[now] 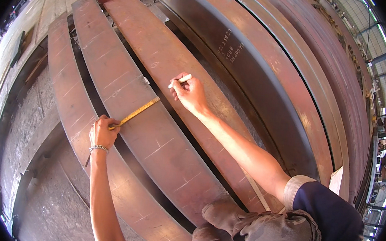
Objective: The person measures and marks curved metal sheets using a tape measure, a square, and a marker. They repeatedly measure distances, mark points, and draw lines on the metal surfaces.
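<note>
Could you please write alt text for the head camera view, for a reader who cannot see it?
A person's left hand pins a yellow measuring tape across a rusty steel plate, while the right hand holds a white marker. More long steel plates lie alongside.

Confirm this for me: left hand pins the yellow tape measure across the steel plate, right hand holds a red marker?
Not quite. In the head view the right hand holds a white marking stick, not a red marker. The left hand does pin the yellow tape measure across the steel plate.

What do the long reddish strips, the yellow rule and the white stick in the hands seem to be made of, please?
Strips: apparently steel plate, matte rust-brown, scratched, with chalk marks.
Yellow rule, pinned by the left hand: thin and flat, painted metal or plastic; unclear.
White stick in the right hand: probably chalk or soapstone, dull white.
</note>
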The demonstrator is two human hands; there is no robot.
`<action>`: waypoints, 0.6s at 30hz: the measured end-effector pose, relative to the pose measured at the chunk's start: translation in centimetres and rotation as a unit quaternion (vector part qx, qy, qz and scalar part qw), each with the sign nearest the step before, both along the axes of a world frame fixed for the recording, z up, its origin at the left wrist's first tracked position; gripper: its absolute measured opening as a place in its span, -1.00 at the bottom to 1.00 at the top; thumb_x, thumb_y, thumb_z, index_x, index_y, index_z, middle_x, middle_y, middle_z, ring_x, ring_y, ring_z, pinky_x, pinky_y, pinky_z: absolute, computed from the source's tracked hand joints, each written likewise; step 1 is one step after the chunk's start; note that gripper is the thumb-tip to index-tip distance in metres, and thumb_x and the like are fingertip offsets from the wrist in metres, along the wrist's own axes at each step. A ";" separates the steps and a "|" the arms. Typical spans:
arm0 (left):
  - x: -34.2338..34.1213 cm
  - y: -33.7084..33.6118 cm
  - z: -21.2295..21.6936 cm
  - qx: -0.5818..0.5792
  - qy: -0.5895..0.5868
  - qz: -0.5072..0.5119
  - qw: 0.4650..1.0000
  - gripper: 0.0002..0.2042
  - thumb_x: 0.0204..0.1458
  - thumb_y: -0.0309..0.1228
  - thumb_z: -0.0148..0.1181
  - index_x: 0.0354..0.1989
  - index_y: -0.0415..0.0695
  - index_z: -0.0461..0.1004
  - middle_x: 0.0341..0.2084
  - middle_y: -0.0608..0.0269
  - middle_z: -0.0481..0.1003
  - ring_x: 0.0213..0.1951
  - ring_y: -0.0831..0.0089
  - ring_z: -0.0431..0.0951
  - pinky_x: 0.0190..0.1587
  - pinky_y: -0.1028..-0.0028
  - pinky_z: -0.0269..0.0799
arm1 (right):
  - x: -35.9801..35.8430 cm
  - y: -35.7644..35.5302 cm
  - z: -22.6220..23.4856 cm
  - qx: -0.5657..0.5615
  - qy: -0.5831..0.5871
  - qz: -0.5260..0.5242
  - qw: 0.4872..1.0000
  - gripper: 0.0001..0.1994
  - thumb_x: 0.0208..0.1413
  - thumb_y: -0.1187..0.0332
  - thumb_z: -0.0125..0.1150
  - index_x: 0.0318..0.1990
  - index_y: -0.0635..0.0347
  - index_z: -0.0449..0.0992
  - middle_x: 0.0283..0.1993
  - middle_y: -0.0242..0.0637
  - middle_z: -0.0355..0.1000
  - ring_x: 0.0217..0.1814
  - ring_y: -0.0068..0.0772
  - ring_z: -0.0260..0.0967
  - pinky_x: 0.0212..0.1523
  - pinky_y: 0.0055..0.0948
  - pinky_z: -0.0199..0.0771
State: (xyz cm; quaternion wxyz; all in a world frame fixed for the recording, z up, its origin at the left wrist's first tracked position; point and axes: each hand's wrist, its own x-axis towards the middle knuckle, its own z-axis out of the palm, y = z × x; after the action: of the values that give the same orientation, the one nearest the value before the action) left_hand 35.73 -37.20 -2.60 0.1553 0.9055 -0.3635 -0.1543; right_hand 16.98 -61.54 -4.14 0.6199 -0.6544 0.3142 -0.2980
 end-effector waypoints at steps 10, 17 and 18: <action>0.2 0.4 -0.9 -0.002 0.010 -0.005 1.000 -0.84 -0.06 -0.36 0.44 -0.26 0.09 0.75 -0.26 0.28 0.61 -0.18 0.16 0.65 -0.07 0.20 0.55 | 1.0 0.5 -0.4 0.019 0.023 0.040 0.999 -0.86 0.31 0.38 0.20 -0.31 0.22 0.52 -0.50 -0.39 0.53 -0.50 -0.65 0.47 -0.50 -0.59 0.43; 0.5 0.2 -0.8 -0.005 0.019 0.000 1.000 -0.83 -0.11 -0.37 0.47 -0.28 0.04 0.75 -0.26 0.29 0.64 -0.18 0.21 0.67 -0.08 0.24 0.55 | 6.5 2.3 -1.4 -0.075 0.062 0.252 0.963 -0.84 0.22 0.37 0.18 -0.36 0.26 0.53 -0.45 -0.25 0.59 -0.41 -0.44 0.55 -0.34 -0.39 0.51; 0.5 0.2 -0.8 -0.002 0.023 0.007 1.000 -0.83 -0.10 -0.37 0.47 -0.29 0.04 0.75 -0.26 0.29 0.64 -0.18 0.21 0.67 -0.08 0.24 0.55 | 7.4 2.4 -1.7 -0.079 0.094 0.279 0.952 -0.83 0.25 0.39 0.16 -0.37 0.28 0.51 -0.46 -0.30 0.58 -0.44 -0.53 0.51 -0.39 -0.45 0.49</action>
State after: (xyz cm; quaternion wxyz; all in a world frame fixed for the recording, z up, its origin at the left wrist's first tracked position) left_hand 36.28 -37.00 -3.44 0.1659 0.9039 -0.3542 -0.1733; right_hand 24.43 -59.12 -5.85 0.5926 -0.7877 0.1513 -0.0744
